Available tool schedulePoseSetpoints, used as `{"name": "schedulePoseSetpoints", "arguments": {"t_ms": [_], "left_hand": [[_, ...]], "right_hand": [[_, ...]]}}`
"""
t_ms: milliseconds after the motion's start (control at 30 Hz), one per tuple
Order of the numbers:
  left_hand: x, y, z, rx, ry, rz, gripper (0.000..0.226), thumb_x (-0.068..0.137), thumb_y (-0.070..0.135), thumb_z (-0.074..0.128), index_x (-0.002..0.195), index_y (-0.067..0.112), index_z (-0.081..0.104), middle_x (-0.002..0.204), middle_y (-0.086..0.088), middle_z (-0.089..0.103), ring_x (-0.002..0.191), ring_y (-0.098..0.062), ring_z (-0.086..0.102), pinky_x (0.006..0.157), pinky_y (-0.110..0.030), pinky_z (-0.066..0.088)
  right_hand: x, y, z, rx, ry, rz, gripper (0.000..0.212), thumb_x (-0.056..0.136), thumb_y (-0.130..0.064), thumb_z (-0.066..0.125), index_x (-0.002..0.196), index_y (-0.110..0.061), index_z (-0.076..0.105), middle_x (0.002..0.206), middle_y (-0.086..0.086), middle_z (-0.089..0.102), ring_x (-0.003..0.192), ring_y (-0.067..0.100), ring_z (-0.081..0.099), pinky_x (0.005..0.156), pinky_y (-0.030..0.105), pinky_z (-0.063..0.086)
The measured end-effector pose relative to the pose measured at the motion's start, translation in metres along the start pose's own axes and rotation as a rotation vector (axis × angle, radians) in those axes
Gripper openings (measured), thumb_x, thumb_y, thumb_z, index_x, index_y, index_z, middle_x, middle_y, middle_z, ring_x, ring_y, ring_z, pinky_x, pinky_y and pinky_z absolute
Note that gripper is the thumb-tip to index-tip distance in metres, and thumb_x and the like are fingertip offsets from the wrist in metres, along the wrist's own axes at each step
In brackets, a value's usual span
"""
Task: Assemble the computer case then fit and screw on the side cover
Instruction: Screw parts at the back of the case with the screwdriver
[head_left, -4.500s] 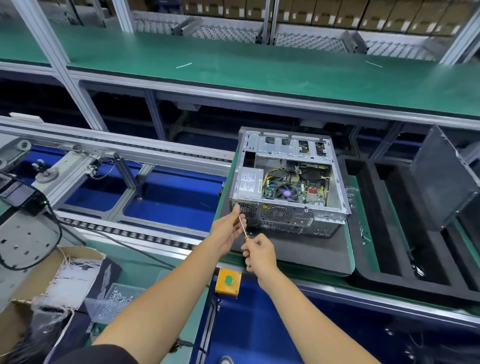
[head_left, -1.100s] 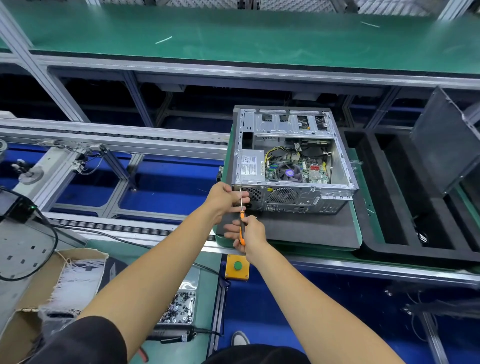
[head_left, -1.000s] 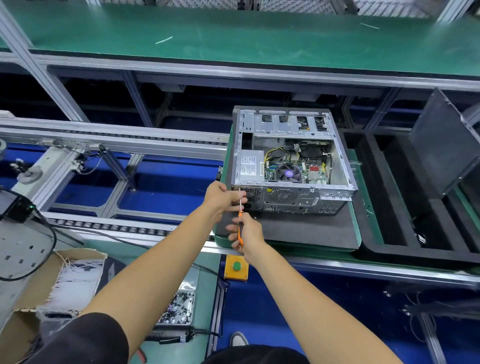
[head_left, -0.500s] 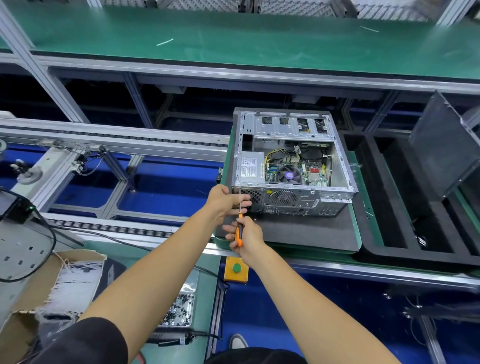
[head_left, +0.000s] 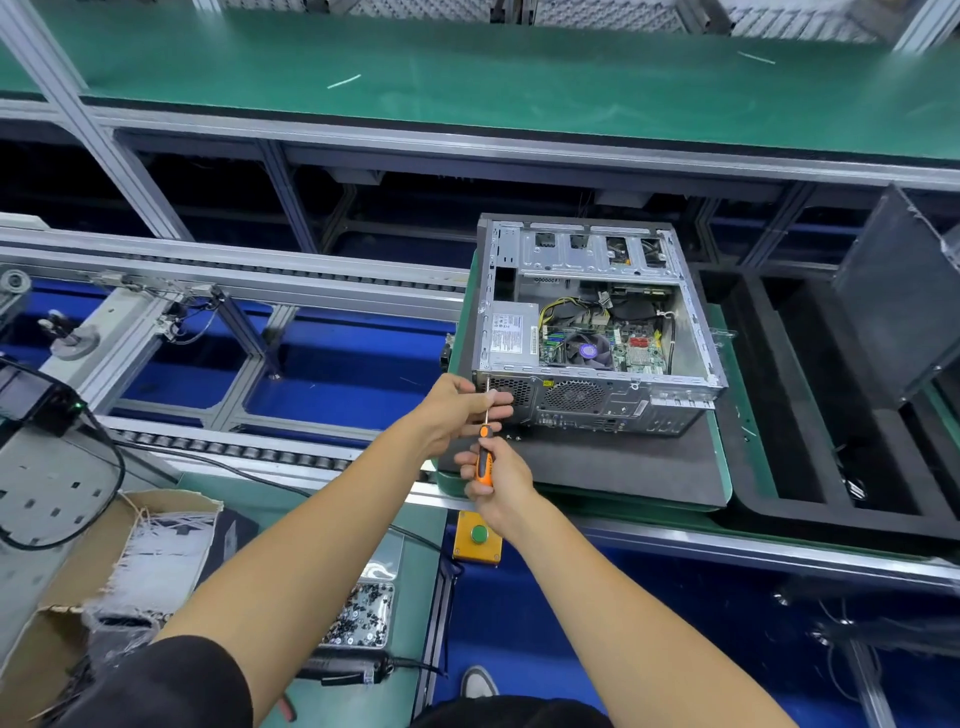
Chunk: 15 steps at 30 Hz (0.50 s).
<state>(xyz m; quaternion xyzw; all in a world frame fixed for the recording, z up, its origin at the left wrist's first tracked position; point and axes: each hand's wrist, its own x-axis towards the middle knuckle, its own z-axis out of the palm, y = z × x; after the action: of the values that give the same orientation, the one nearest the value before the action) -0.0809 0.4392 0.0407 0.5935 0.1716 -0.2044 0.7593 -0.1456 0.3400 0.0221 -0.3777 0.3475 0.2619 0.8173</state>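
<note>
Orange screwdriver (head_left: 485, 453) stays at case (head_left: 597, 332) corner, hands unmoved.

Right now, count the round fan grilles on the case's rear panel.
2. A small perforated grille sits at the panel's left end, right beside the left hand; a larger round one lies to its right. The hands may hide more.

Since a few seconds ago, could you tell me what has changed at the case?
Both hands rose to the computer case's near-left corner. Right hand still grips the orange screwdriver; left hand still steadies its shaft. Side cover stays leaning at right.
</note>
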Motion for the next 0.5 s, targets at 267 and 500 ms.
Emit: {"name": "schedulePoseSetpoints", "arguments": {"t_ms": [267, 500], "left_hand": [[-0.004, 0.003, 0.001, 0.114, -0.017, -0.065, 0.039, 0.095, -0.018, 0.049, 0.104, 0.015, 0.032, 0.105, -0.022, 0.075, 0.098, -0.037, 0.074, 0.082, -0.045, 0.061], [0.000, 0.001, 0.011, 0.119, 0.049, -0.064, 0.044, 0.094, -0.021, 0.047, 0.098, 0.018, 0.028, 0.100, -0.021, 0.076, 0.091, -0.034, 0.076, 0.069, -0.039, 0.064]], "right_hand": [[-0.003, 0.005, 0.003, -0.315, 0.099, -0.157, 0.011, 0.098, -0.024, 0.054, 0.092, -0.014, 0.055, 0.064, 0.005, 0.066, 0.043, 0.015, 0.054, 0.040, 0.022, 0.031], [0.002, 0.022, -0.011, -0.855, 0.410, -0.602, 0.021, 0.093, -0.024, 0.054, 0.074, -0.018, 0.045, 0.065, -0.005, 0.066, 0.061, 0.022, 0.059, 0.055, 0.030, 0.036]]}}
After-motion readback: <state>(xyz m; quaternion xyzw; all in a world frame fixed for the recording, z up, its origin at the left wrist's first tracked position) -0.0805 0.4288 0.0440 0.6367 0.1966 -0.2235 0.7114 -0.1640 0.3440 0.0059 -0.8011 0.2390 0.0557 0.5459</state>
